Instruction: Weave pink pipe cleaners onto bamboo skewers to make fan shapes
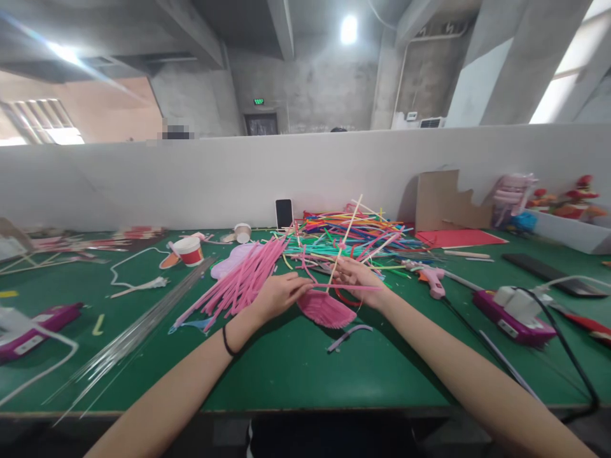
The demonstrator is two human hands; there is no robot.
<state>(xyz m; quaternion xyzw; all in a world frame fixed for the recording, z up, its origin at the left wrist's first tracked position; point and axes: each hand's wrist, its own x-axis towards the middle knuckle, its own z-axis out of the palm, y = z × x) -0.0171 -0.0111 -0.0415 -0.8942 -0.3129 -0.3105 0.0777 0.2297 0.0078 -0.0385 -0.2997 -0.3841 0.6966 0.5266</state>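
Observation:
A pink fan-shaped piece (327,310) made of fuzzy pipe cleaners hangs just above the green table, joined to the lower end of a thin pale stick (354,218). My right hand (357,278) pinches this stick low down, near the fan. A loose pink pipe cleaner (347,288) runs sideways across the fan's top edge. Its left end is between the closed fingertips of my left hand (282,292), while its right end lies by my right palm. Another pink strand bends upward behind the left fingertips.
Left of my hands lies a bundle of pink pipe cleaners (243,277), with thin metal wires (147,324) beyond it. Behind is a multicoloured pile (329,238) and a phone (284,214). At right are a pink glue gun (433,281) and a purple power strip (513,321) with cables.

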